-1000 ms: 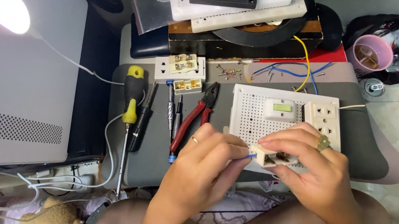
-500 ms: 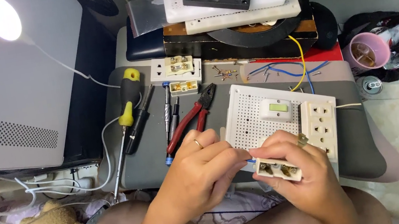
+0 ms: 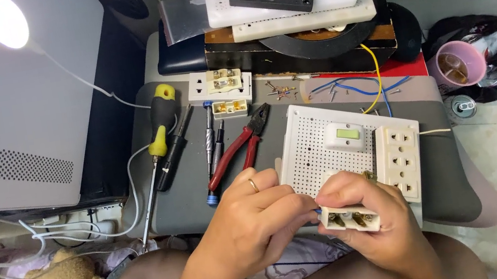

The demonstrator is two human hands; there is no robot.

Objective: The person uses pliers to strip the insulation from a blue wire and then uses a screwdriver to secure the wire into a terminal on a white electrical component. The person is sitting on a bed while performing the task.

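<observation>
My right hand (image 3: 378, 232) grips a small white socket module (image 3: 351, 219) with brass terminals showing, held just below the white perforated board (image 3: 311, 149). My left hand (image 3: 256, 222), with a ring on one finger, pinches something thin against the module's left end; a bit of blue shows there, but I cannot tell what it is. The board carries a white switch (image 3: 342, 136) and a white strip of outlets (image 3: 400, 161).
Red-handled pliers (image 3: 238, 148), a yellow-and-black screwdriver (image 3: 158, 144) and thin screwdrivers (image 3: 212, 140) lie on the grey mat (image 3: 184, 197). White socket parts (image 3: 220, 85), loose screws and blue and yellow wires (image 3: 357, 84) lie farther back. A pink cup (image 3: 456, 64) stands right, cables left.
Both hands have dropped slightly toward me with the socket module. The module has turned so that its brass terminals face the camera more.
</observation>
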